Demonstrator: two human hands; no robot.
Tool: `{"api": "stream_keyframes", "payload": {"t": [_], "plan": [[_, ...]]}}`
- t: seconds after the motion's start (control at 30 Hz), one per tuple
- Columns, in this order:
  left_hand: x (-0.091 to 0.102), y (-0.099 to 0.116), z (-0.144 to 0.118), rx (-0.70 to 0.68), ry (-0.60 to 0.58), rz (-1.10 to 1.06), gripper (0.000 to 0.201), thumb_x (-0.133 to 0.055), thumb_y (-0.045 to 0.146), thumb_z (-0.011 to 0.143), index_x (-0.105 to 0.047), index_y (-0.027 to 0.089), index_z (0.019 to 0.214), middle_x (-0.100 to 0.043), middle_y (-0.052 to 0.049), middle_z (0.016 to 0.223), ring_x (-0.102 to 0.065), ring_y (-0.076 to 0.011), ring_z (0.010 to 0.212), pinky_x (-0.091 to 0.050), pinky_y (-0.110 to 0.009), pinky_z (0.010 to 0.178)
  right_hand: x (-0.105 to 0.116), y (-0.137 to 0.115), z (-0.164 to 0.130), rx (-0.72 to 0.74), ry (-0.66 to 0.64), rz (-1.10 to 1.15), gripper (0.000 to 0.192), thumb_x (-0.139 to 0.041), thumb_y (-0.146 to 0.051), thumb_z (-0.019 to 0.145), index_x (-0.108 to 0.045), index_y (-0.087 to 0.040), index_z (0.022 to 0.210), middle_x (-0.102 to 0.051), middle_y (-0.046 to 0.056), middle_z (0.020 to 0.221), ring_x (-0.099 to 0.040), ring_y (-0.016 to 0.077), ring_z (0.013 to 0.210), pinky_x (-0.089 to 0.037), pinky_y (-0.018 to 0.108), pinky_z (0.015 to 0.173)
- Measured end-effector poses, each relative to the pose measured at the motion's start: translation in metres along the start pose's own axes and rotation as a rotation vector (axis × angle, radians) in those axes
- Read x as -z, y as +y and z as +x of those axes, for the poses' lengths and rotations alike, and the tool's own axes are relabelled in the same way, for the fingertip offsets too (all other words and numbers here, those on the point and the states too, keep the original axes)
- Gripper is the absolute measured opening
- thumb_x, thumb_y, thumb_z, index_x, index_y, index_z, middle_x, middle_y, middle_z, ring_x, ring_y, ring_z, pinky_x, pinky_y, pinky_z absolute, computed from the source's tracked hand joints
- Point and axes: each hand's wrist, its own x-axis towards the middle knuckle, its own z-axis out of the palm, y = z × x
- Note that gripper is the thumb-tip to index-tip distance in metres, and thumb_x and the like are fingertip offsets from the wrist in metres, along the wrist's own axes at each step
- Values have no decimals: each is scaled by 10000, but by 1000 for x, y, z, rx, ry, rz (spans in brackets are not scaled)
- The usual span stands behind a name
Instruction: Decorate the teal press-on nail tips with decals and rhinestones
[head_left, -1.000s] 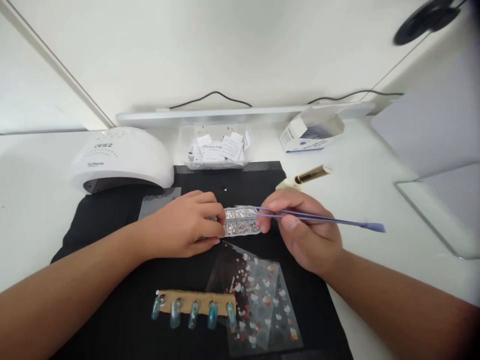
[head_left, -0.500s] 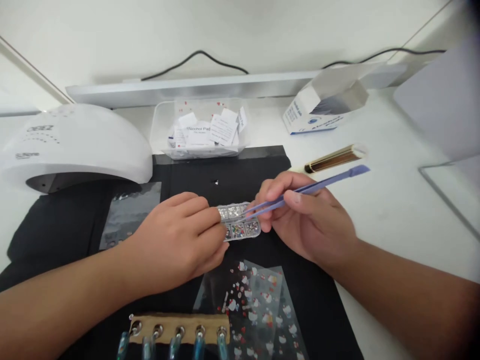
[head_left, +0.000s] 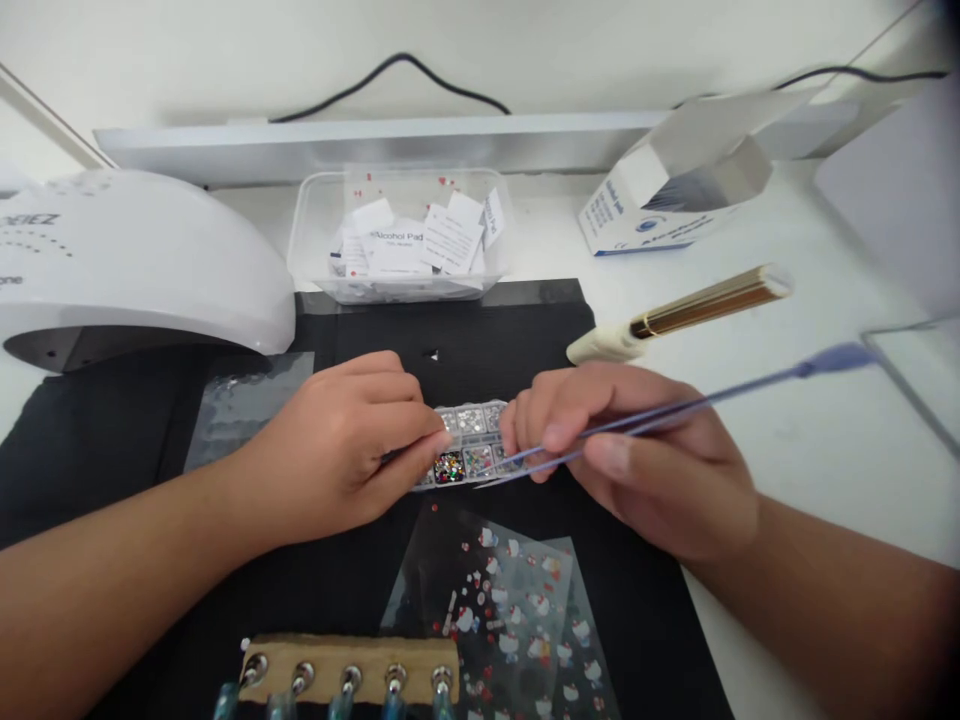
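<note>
A small clear box of rhinestones with several compartments lies on a black mat. My left hand grips the box's left end and steadies it. My right hand pinches thin purple tweezers, whose tips reach down to the box's lower row of compartments. The tweezers' far end sticks out to the right. Whether the tips hold a stone is too small to tell.
A white nail lamp stands at left. A clear tub of alcohol pads and an open carton are behind. A gold-and-cream pen tool lies at right. Sticker sheets and a strip of blue nail tips lie near me.
The view has dropped closer to the mat. My right hand has lowered the tweezers from the box's upper row to its lower row, and the handle now points flatter to the right.
</note>
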Motion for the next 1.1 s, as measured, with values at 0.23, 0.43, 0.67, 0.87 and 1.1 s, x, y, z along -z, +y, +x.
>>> {"api": "stream_keyframes", "payload": {"t": [0.23,0.43,0.67,0.87,1.1], "plan": [[-4,-1,-3,-15,33,14,218,-514,217,953,-686,150,836,-640,-32,726,-533,-147,676,-428,-308,657,0,-13,1,164,-263,-507,166,-500,-113,866,-628,-194,934,-625,51,727,-610,172,697,-546,350,649],[-6,-2,-4,-17,43,35,270,-477,235,967,-695,151,831,-618,-28,701,-504,-153,654,-416,-323,651,-3,-18,5,189,-382,-687,177,-514,-86,844,-599,-194,954,-632,70,746,-615,185,706,-557,360,676],[-8,-1,-5,-5,45,45,281,-470,245,964,-681,163,799,-607,-27,693,-497,-159,652,-421,-331,636,-7,-18,6,155,-407,-678,182,-525,-93,832,-591,-198,966,-615,60,738,-590,190,695,-534,371,666],[-8,-1,-5,-26,49,67,296,-453,247,970,-668,176,778,-612,-29,697,-498,-160,647,-424,-330,620,-9,-19,6,175,-408,-757,197,-508,-72,832,-582,-206,957,-624,50,713,-594,183,675,-531,358,670],[-8,-1,-5,-42,52,89,279,-470,246,962,-660,172,771,-604,-30,699,-498,-161,651,-424,-326,606,-9,-20,9,184,-423,-805,159,-510,-96,839,-592,-222,894,-626,37,691,-604,175,647,-536,334,655]]}}
